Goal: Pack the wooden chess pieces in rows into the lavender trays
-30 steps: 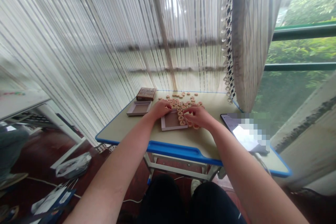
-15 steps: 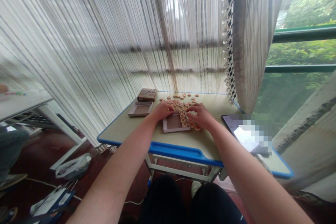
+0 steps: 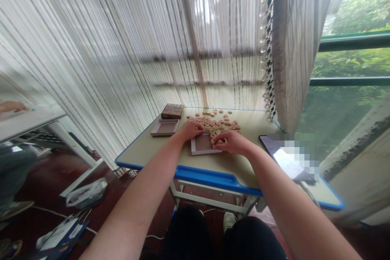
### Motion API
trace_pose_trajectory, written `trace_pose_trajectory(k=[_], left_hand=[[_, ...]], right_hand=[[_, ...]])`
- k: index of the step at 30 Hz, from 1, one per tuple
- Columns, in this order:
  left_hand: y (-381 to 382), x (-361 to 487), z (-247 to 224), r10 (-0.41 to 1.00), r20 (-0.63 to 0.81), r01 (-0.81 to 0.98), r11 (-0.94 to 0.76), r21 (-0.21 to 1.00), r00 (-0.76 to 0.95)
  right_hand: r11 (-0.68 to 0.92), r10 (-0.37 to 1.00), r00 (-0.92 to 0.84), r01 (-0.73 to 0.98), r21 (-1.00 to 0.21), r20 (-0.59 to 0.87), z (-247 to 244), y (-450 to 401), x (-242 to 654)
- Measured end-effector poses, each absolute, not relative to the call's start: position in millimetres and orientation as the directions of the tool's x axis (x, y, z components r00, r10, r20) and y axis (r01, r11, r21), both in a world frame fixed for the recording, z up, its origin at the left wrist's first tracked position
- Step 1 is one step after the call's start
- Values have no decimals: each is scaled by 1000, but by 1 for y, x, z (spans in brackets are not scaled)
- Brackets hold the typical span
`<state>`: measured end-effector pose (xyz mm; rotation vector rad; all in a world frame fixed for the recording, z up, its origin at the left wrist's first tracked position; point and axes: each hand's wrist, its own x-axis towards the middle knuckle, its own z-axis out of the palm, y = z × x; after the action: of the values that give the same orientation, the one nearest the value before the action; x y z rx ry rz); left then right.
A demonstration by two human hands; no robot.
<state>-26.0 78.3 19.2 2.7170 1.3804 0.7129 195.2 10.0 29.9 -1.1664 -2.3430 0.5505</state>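
Observation:
A shallow open box (image 3: pixel 204 152) lies on the desk in front of me, with a column of round wooden Chinese chess pieces (image 3: pixel 212 135) along its right side. At the box's back left corner is my left hand (image 3: pixel 191 129), its fingers closed; what they pinch is too small to make out. My right hand (image 3: pixel 233 141) reaches over the box's right edge, with thumb and fingers curled together on a piece near the front of the column. Many loose chess pieces (image 3: pixel 221 127) spread over the desk behind the box.
Left of my left hand lies a second shallow tray (image 3: pixel 154 133), with a brown patterned box (image 3: pixel 172 110) behind it. A tablet-like device (image 3: pixel 266 143) rests on the right of the blue-edged desk (image 3: pixel 137 148). Striped curtains (image 3: pixel 122 48) hang behind. Another person's hand (image 3: pixel 12 107) is at a table on the left.
My right hand has moved toward me, from beside the column to its front piece at the box's right edge. The left hand stays at the back left corner.

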Motion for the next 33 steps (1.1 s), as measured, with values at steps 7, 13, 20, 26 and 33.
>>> trace_pose_trajectory(k=[7,13,20,26,33], left_hand=[[77,-25,20,750,405,745,-633,210,524],[78,-24,20,745,407,748,-635,191,528],[76,-18,18,732,425,726,-653,216,532],[73,-10,19,767,394,730,-624,278,506],[77,-3,14,770,422,718,-620,317,478]], right_hand=[[530,828,-528,627,-571,189,30,9,198],[440,853,-234,803,-402,467,16,36,203],[283,923,-205,935,-213,325,1,58,204],[181,925,-97,962,-203,367,8,54,205],[136,917,-7,946,-296,398,10,54,205]])
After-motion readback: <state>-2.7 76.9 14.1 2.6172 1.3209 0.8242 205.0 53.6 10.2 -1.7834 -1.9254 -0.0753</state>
